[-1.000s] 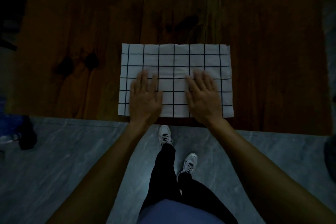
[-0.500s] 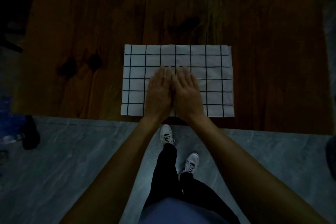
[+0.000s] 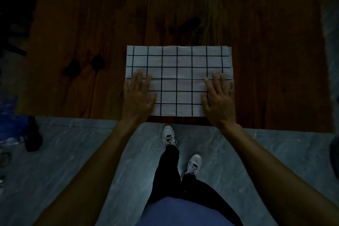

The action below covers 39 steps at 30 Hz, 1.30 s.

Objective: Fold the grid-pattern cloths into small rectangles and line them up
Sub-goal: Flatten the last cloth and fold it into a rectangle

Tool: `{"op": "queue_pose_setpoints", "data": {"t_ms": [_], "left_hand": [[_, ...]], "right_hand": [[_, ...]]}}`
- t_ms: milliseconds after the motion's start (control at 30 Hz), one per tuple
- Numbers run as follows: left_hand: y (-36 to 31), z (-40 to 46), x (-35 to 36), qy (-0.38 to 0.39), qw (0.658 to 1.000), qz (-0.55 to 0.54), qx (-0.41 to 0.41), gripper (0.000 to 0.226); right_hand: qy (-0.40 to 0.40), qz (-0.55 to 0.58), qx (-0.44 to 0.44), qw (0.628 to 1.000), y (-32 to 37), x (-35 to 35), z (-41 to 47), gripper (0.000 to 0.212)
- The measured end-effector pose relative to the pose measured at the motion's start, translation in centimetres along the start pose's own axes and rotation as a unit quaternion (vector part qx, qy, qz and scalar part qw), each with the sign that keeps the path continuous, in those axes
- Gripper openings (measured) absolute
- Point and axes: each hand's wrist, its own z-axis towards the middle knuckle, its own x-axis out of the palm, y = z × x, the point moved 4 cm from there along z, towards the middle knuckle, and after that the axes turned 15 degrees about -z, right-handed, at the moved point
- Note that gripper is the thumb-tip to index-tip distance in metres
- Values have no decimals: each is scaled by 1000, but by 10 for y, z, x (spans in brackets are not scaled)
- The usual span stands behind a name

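The left hand (image 3: 138,95) and right hand (image 3: 219,97), together at the grid-pattern cloth (image 3: 178,80) centre 0.5 s ago, are now swept flat to its 2 side edges, fingers spread; smoothing seems finished, next fold due.

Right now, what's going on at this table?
A person stands at a wooden table, working on a white grid-pattern cloth that lies flat near the front edge. The left hand rests flat on the cloth's left end and the right hand on its right end, fingers straight, as if smoothing it. The cloth is a wide rectangle, not yet a small one. No other cloths are visible.
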Motion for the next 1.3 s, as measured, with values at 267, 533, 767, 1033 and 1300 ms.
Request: {"op": "queue_pose_setpoints", "data": {"t_ms": [267,533,767,1033,1300], "left_hand": [[-31,-41,28,94,994,-4,51,68],[-35,-62,29,141,987,56,49,87],[-49,-76,23,94,992,81,33,71],[-65,-90,8,62,995,79,16,60],[-71,-75,13,78,991,102,38,74]], "right_hand": [[61,47,-104,992,59,-3,-30,62],[127,-14,-158,979,57,2,-56,79],[79,-16,-116,990,74,-10,-70,64],[57,-34,-89,994,84,-23,-67,45],[62,-21,-95,993,78,-29,-71,57]]}}
